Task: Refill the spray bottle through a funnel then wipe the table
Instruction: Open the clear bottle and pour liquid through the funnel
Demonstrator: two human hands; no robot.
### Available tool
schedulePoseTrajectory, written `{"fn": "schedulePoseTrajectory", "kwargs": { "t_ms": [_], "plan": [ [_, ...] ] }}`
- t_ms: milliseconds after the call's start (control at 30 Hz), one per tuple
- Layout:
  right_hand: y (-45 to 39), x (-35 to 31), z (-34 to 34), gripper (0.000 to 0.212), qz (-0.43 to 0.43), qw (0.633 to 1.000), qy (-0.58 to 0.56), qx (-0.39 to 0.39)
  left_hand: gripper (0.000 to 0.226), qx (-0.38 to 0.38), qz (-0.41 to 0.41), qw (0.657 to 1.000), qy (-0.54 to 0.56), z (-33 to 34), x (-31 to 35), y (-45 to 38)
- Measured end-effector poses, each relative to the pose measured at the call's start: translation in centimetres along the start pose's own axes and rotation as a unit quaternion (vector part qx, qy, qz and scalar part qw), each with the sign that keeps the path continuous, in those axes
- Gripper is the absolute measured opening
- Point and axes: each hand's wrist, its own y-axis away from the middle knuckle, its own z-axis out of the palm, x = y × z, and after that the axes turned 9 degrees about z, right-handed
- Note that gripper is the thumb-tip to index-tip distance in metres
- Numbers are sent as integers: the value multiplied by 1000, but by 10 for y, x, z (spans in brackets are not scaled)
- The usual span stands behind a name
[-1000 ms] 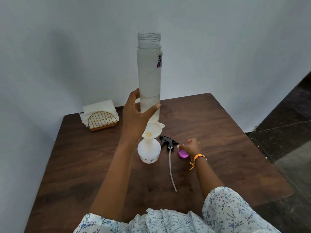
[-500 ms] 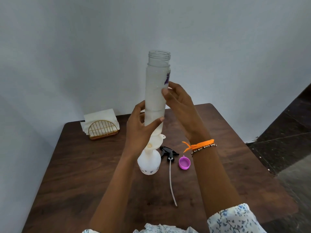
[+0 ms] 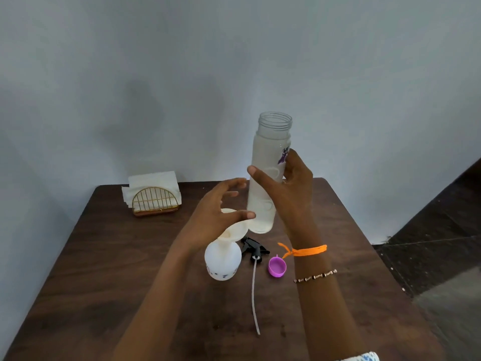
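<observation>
- Gripping the tall frosted bottle [image 3: 269, 162] is the right hand [image 3: 289, 188], thumb and fingers [image 3: 256, 174] wrapped round its middle; it's upright, open mouth on top, base lifted off the desk [image 3: 109, 269].
- Left hand [image 3: 216, 217] sits just beside it, fingers spread and loose, holding nothing, hovering over the funnel [image 3: 234, 230].
- That funnel sits in the neck of the white spray bottle [image 3: 222, 261], standing mid-desk.
- Right next to it lie the black trigger head [image 3: 253, 250] with its long dip tube [image 3: 254, 295], and a purple cap [image 3: 276, 267].
- Napkin holder [image 3: 153, 194] sits way back at the left corner, well out of the way.
</observation>
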Motion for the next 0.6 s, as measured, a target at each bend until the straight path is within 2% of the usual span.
{"fn": "schedulePoseTrajectory", "kwargs": {
  "t_ms": [333,600],
  "plan": [
    [17,41,-8,49,2,997,75,-17,101,-42,-111,989,-84,-2,-53,20],
    [47,88,-8,61,37,993,110,-28,96,25,-124,991,-50,21,-70,28]
  ]
}}
